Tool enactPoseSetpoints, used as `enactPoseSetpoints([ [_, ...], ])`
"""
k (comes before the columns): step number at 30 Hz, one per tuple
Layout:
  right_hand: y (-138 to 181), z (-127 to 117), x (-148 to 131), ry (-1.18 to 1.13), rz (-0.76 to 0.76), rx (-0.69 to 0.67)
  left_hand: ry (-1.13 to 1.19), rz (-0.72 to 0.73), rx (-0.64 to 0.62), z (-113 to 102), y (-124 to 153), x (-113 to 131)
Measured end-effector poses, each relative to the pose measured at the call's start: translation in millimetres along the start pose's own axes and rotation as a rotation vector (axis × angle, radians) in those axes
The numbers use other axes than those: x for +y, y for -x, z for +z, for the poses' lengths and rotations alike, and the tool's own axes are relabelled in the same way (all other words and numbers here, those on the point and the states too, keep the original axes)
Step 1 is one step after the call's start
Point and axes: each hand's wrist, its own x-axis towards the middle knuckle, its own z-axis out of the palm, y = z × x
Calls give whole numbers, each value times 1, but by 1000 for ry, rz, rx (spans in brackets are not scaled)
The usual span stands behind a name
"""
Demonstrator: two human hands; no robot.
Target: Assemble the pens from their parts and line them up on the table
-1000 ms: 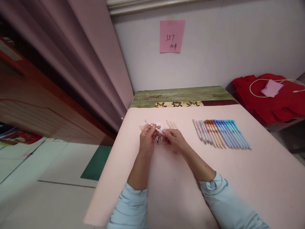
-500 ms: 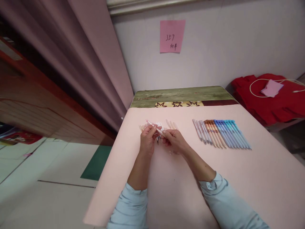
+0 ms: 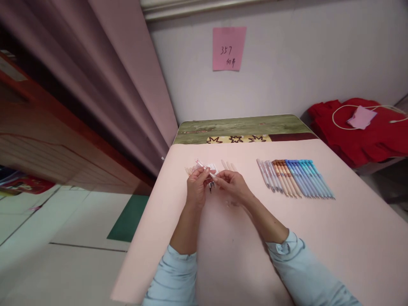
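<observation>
Between my two hands a slim pale pen with a pinkish top (image 3: 199,162) is held at a slant. My left hand (image 3: 196,187) is closed round its middle, thumb and fingers pinched. Fingers of my right hand (image 3: 235,185) pinch the pen's lower end, close to the left fingertips. Behind the hands lie thin white pen parts (image 3: 211,166) with dark tips showing below, partly hidden. Several pale tapered barrels (image 3: 228,165) lie just past my right hand, and more clear pieces (image 3: 190,170) are beyond the left. Small clear bits (image 3: 231,204) rest under my right wrist.
A neat row of pens (image 3: 295,179), clear, brown, blue and turquoise-topped, lies on the right of the pink-covered table (image 3: 318,246). A red cloth (image 3: 344,144) with a white cable (image 3: 338,125) and pink paper stands beyond. A curtain (image 3: 137,76) hangs at left.
My right hand has shifted slightly left along the pen, nearer to my left fingers. My left hand keeps its hold, and the pens on the table stay put.
</observation>
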Motion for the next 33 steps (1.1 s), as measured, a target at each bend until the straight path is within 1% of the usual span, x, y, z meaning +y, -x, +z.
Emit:
enactPoseSetpoints([
  [4, 3, 1, -8, 185, -66, 106, 3, 9, 4, 2, 1, 1],
  [7, 7, 2, -17, 328, -107, 159, -5, 12, -2, 4, 2, 1],
  [12, 9, 4, -24, 417, -128, 196, -25, -10, -62, 8, 6, 1],
  [15, 8, 1, -26, 457, -146, 200, -43, -12, -76, 8, 7, 1],
  [17, 8, -3, -27, 460, -142, 178, -59, -6, -84, 7, 6, -1],
  [21, 8, -6, -29, 395, -80, 121, -87, -7, -102, 5, 5, -3],
  [25, 6, -9, -28, 373, -50, 100, -125, -1, -102, 4, 4, -4],
  [27, 4, -21, -26, 363, -32, 105, -142, 16, -73, 3, 3, -4],
  [28, 4, -30, -26, 362, -16, 117, -143, 25, -45, 2, 2, -3],
  [30, 4, -56, -25, 374, 45, 156, -136, 33, 21, -2, 0, -3],
  [31, 5, -72, -25, 416, 85, 188, -129, 33, 51, -3, 0, -3],
  [33, 8, -103, -23, 583, 187, 274, -120, 30, 98, -6, -2, -4],
])
